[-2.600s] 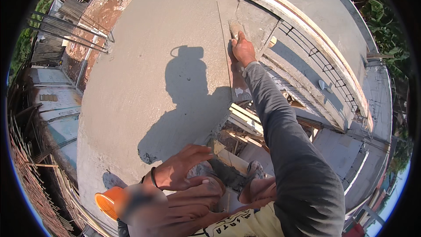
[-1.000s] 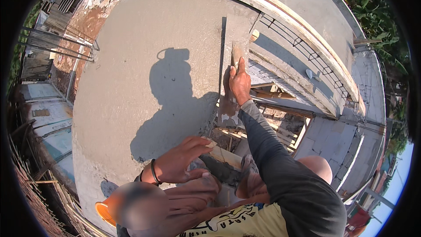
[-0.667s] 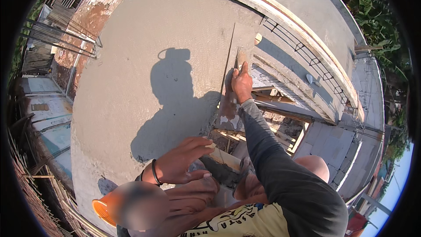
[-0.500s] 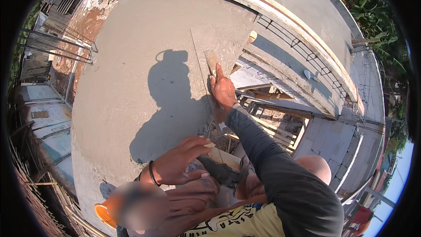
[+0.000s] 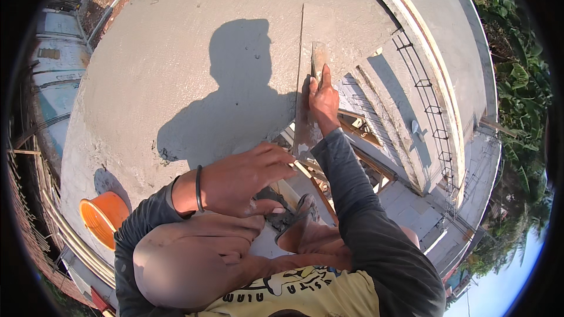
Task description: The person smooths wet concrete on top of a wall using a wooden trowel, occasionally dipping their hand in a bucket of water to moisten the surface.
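Observation:
My right hand (image 5: 324, 101) is closed round the handle of a long, flat, cement-coated float (image 5: 318, 23), its index finger stretched along the handle. The float's blade lies on the wet grey concrete slab (image 5: 141, 64), close to the slab's right edge, and its near end reaches toward my feet. My left hand (image 5: 249, 173) hovers over my bent knee, fingers loosely curled and apart from the thumb, nothing seen in it. A dark band circles the left wrist.
An orange bucket (image 5: 104, 218) stands at the slab's lower left. Right of the slab are an opening with timber pieces (image 5: 358, 126), a rebar cage (image 5: 432, 103) and a long pale formwork board (image 5: 432, 41). My shadow falls across the slab.
The view has shifted and turned, so the slab, the float and the rebar sit differently in it. The orange bucket now shows fully. My right hand keeps its hold on the float.

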{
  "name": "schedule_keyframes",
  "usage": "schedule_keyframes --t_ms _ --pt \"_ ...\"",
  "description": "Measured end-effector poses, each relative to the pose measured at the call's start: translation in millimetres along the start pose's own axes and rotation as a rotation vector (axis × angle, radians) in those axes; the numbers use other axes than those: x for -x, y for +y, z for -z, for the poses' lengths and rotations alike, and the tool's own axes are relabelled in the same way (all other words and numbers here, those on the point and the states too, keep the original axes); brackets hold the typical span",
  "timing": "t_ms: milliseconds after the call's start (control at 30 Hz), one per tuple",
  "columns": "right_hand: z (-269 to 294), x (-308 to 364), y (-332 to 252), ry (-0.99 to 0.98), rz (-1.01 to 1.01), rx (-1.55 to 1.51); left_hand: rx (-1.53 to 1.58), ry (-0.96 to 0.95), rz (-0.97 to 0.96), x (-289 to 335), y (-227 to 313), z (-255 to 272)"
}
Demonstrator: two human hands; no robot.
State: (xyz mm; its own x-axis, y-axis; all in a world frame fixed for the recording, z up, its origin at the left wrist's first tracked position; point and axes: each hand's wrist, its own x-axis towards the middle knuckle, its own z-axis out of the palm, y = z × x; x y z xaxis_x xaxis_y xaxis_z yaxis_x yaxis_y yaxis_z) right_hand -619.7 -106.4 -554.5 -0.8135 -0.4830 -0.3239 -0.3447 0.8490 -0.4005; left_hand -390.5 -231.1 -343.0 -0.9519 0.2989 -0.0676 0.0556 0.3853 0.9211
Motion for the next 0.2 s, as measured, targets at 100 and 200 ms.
schedule_keyframes --t_ms 100,200 --pt "53 -95 38 0.203 0.194 0.135 0.048 -0.012 -0.024 -2 -2 -1" --pt "61 -116 47 0.229 0.103 0.135 0.027 -0.024 0.043 8 -7 -8"
